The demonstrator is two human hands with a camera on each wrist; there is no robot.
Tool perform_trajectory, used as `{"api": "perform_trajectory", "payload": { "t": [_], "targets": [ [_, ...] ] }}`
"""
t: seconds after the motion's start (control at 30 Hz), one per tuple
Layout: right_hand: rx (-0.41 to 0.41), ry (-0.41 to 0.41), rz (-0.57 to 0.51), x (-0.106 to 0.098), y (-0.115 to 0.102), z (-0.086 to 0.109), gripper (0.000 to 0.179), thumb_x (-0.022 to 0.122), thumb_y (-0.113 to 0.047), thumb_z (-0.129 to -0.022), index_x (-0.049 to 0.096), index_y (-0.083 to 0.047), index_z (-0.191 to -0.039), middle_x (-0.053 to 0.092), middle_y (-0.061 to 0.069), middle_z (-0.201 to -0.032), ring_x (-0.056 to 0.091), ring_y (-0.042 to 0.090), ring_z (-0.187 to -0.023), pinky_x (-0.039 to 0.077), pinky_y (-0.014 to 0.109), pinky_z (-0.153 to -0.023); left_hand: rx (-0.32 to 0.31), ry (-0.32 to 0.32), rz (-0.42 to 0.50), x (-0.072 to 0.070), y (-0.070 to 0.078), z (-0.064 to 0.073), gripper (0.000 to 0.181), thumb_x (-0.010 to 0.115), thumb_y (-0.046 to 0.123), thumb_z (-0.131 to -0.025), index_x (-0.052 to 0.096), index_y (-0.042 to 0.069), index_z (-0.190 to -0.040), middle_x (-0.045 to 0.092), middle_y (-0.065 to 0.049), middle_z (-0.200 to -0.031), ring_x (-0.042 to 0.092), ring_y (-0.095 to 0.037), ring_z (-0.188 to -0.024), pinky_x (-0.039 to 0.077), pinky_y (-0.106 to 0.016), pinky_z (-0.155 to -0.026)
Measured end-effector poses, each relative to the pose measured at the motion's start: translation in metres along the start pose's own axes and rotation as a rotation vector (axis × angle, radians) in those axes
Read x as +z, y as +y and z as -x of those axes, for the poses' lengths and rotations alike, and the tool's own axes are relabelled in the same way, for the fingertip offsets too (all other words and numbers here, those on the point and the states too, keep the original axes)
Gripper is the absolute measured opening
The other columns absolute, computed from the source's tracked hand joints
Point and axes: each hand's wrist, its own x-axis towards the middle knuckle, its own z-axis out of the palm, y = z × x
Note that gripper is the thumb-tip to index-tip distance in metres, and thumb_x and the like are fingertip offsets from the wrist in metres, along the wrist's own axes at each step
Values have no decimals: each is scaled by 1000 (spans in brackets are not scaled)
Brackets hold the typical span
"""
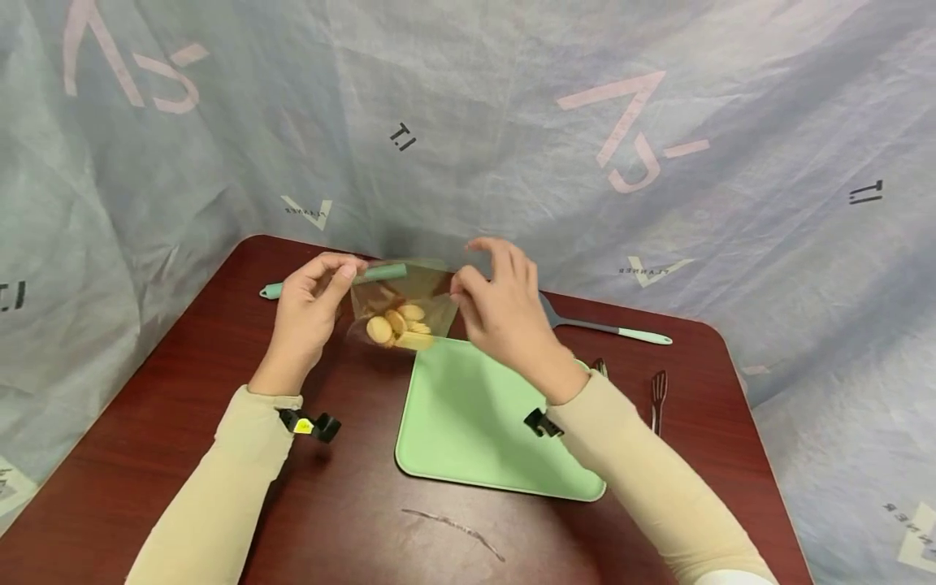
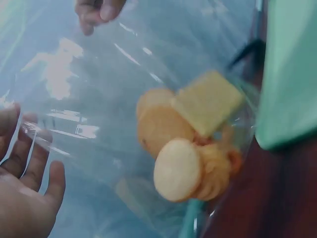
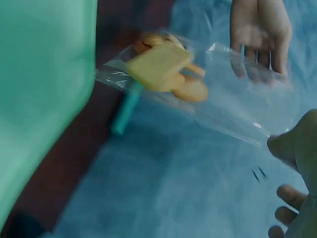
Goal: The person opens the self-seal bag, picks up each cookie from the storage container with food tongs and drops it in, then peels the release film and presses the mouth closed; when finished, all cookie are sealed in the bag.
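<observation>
A clear plastic bag [image 1: 439, 309] holds several round biscuits [image 2: 177, 169] and a square yellow cracker [image 2: 209, 103]. It hangs between the two hands, above the far edge of a green tray [image 1: 483, 439]. My left hand [image 1: 310, 305] pinches the bag's upper left edge between thumb and fingers; some of those fingers show through the film in the right wrist view. At the opposite upper corner, my right hand [image 1: 504, 309] grips the film with thumb and forefinger, the other fingers raised. The biscuits are bunched at the bag's bottom.
A utensil with a mint handle [image 1: 272, 291] lies behind the left hand and bag. To the right are a grey spatula [image 1: 585, 325] with a mint handle and a fork [image 1: 659, 398]. A thin crinkled strip [image 1: 457, 526] lies in front of the tray. A grey curtain [image 1: 475, 122] backs the table.
</observation>
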Motion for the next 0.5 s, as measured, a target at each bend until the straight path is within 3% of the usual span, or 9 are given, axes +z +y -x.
{"api": "perform_trajectory", "payload": {
  "t": [0.2,0.5],
  "targets": [
    [-42,-13,53,-22,23,2,11,65,-14,-100,59,-16,-92,43,20,-142,34,40,-135,29,60,-99,13,26,14,25,-1,-8,20,64,11,-102,69,-6,-111,69,-11,-108,61,-24,-108,45,-33,-97],
    [-9,8,58,-31,42,11,9,69,-13,-96,64,-19,-91,44,17,-143,35,40,-132,27,60,-99,38,24,-7,46,-7,-12,22,64,12,-102,69,-7,-111,69,-12,-106,63,-28,-104,46,-37,-99]
  ]
}}
